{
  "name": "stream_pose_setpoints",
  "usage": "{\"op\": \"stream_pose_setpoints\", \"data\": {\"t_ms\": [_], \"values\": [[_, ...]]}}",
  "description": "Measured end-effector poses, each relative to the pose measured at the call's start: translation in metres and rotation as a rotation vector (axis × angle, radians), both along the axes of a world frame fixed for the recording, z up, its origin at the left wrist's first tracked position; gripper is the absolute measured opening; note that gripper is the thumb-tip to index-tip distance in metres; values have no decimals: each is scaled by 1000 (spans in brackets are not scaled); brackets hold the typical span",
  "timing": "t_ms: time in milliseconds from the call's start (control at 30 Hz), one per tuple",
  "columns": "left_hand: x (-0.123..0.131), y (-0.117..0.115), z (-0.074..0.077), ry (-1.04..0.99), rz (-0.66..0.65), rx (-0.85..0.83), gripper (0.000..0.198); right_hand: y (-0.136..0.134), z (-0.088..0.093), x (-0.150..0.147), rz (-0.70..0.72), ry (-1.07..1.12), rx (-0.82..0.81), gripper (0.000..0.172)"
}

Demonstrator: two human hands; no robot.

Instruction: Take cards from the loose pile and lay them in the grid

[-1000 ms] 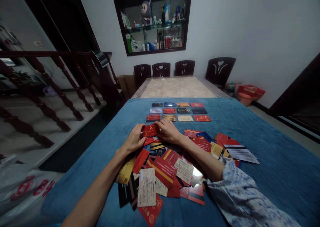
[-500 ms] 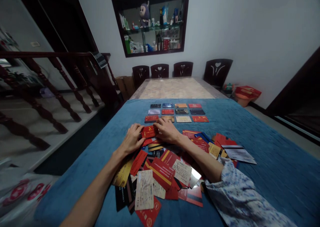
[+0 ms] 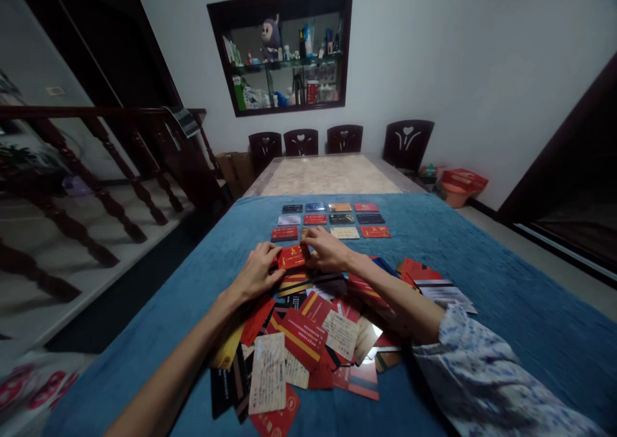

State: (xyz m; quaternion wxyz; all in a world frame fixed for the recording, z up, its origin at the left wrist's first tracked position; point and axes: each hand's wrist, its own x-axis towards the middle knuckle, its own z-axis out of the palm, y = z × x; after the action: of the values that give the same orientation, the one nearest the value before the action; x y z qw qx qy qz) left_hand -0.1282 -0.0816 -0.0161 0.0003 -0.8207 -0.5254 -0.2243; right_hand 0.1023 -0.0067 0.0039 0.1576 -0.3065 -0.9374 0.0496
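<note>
A red card (image 3: 292, 257) with yellow print is held flat by its two ends at the far edge of a loose card pile (image 3: 303, 340). My left hand (image 3: 256, 272) grips its left end between thumb and fingers. At its right end the fingers of my right hand (image 3: 326, 249) are closed on the card. Beneath lie overlapping red, black, yellow and white cards, some striped. Just beyond my hands, cards stand in three neat rows, among them a cream card (image 3: 344, 232) and a dark blue card (image 3: 371, 219). My right hand partly covers one in the nearest row.
A blue cloth (image 3: 424, 231) covers the near part of the table; its far end (image 3: 332, 175) is pale. Dark chairs (image 3: 409, 144) stand beyond it. More cards spread to the right, including a grey one (image 3: 446, 293). Wooden railing (image 3: 99, 144) runs along the left.
The view has shifted a little. Both hands still hold the red card, now drawn slightly nearer, away from the rows, and more of its face shows.
</note>
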Motion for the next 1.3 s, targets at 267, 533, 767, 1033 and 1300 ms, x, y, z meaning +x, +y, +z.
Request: {"op": "stream_pose_setpoints", "data": {"t_ms": [267, 533, 767, 1033, 1300], "values": [[35, 18, 5, 47, -50, -25, 36, 12, 1, 42, 47, 18, -3, 23], [78, 45, 9, 83, -114, -63, 36, 23, 8, 90, -6, -31, 9, 20], [116, 71, 12, 107, -160, -65, 32, 34, 8, 128, -85, -63, -33, 18], [152, 93, 7, 183, -180, -110, 26, 52, -3, 164, -114, -63, -56, 18], [183, 118, 9, 239, -173, -134, 29, 73, -3, 184, -182, -132, -62, 14]]}}
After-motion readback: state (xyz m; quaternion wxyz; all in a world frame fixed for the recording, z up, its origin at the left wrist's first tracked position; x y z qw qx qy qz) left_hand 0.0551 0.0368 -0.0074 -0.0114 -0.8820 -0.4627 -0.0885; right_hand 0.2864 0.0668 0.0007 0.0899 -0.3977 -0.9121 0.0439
